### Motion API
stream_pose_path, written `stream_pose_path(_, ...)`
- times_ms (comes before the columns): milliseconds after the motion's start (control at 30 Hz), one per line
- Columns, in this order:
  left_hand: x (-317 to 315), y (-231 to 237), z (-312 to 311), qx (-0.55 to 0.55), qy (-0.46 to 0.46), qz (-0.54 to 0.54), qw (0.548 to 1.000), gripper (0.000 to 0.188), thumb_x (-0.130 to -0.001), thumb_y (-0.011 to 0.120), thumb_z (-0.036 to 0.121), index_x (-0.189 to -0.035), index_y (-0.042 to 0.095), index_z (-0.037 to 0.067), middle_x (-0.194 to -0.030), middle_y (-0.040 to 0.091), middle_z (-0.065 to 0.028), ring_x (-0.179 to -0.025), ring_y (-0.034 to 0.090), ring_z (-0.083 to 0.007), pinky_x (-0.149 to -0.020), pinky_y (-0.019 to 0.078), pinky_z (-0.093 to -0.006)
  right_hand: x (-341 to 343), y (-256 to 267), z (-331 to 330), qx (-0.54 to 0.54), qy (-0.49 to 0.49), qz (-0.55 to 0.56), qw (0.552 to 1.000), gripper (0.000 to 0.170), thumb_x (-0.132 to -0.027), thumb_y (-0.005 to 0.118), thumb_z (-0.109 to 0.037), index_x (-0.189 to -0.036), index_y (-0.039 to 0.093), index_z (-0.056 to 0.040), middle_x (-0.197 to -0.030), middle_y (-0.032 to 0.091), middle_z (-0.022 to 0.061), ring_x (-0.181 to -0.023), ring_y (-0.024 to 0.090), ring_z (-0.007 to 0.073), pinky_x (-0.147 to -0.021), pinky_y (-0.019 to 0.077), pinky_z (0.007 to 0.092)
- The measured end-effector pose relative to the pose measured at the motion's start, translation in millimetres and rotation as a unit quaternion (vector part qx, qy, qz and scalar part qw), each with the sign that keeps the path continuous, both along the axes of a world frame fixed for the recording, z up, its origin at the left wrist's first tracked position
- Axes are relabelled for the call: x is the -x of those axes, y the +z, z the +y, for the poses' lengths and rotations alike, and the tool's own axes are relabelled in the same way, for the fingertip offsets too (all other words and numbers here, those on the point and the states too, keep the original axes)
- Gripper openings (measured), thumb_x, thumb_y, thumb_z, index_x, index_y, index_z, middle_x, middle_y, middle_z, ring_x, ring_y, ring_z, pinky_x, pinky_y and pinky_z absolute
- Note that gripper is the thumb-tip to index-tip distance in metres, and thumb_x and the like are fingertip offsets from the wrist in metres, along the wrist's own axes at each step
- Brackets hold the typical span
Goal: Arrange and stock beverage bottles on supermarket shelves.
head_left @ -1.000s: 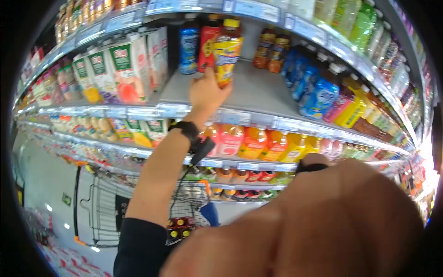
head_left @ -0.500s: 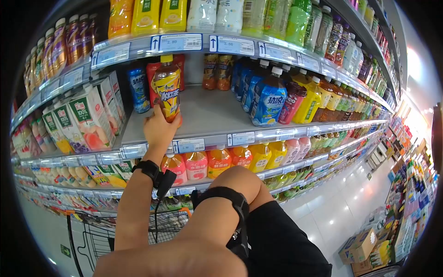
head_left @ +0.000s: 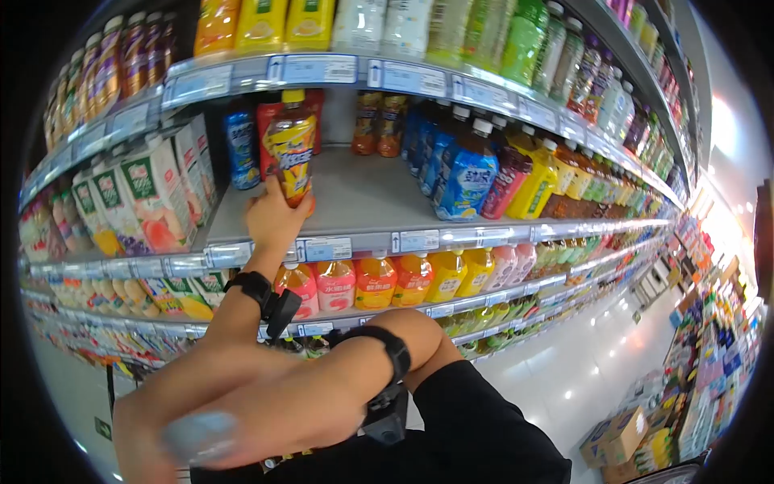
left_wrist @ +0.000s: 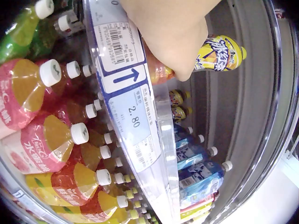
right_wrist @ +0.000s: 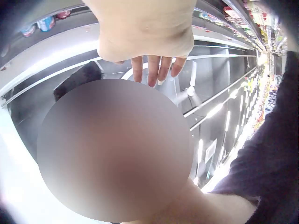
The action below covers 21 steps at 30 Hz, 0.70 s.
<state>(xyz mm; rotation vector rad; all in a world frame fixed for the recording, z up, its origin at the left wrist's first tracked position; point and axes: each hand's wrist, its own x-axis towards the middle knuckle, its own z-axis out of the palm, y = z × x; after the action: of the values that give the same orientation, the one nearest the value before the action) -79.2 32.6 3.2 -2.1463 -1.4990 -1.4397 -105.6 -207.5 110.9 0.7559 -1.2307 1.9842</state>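
My left hand (head_left: 278,214) grips the lower part of an iced tea bottle (head_left: 290,153) with a yellow cap and yellow label, close over the middle shelf (head_left: 363,189). In the left wrist view the hand (left_wrist: 173,32) covers the lower part of the bottle (left_wrist: 219,53). A red-labelled bottle (head_left: 264,125) stands behind it, and a blue bottle (head_left: 241,149) is to its left. My right hand (head_left: 193,395) is raised near the head camera, blurred at lower left. In the right wrist view its fingers (right_wrist: 153,70) extend fairly straight, with nothing visible held.
Juice cartons (head_left: 153,189) flank the shelf space on the left; blue bottles (head_left: 466,181) stand on the right. Price tags (head_left: 326,247) line the shelf edge above a row of juice bottles (head_left: 375,282). Cardboard boxes (head_left: 617,436) sit on the floor at lower right.
The head view has turned, shifting the shelf leftward. My right hand, large at lower right before, now appears at lower left. My left hand keeps its grip on the iced tea bottle.
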Motion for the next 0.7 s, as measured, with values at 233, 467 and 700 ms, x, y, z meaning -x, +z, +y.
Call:
stream_pose_path(233,-1,-4,5,-0.027,-0.026,-0.024,0.999,0.058,-0.072,0.068,0.044,-0.107,0.048,0.002,-0.074,0.065,-0.0158,-0.067,0.064,-0.0325,-0.073,0.0447,-0.0408,-27,7,2,-0.14,-0.124,0.026,0.982,0.058,-0.095,0.036,-0.044,-0.123,0.044,0.0057,-0.117,0.051,0.0182,-0.112,0.05,0.025,-0.092,0.0377,0.0368)
stream_pose_path(467,6,0,-2,-0.008,-0.011,-0.003,1.0,0.06,-0.075,0.066,0.048,-0.108,0.048,0.002,-0.078,0.065,-0.0192,-0.07,0.062,-0.0377,-0.075,0.0467,-0.0426,-31,-8,21,-0.146,-0.209,0.065,0.965,0.057,-0.093,0.04,-0.044,-0.122,0.047,0.0051,-0.116,0.052,0.0192,-0.109,0.051,0.0273,-0.091,0.0385,0.0373)
stream_pose_path(700,-1,-4,4,-0.03,-0.006,0.004,1.0,0.063,-0.074,0.065,0.047,-0.113,0.048,0.001,-0.076,0.066,-0.016,-0.068,0.065,-0.0314,-0.072,0.0472,-0.0404,-12,-22,31,-0.164,-0.259,0.081,0.948,0.053,-0.092,0.045,-0.04,-0.12,0.049,0.0045,-0.114,0.054,0.0203,-0.105,0.053,0.0293,-0.088,0.041,0.0381)
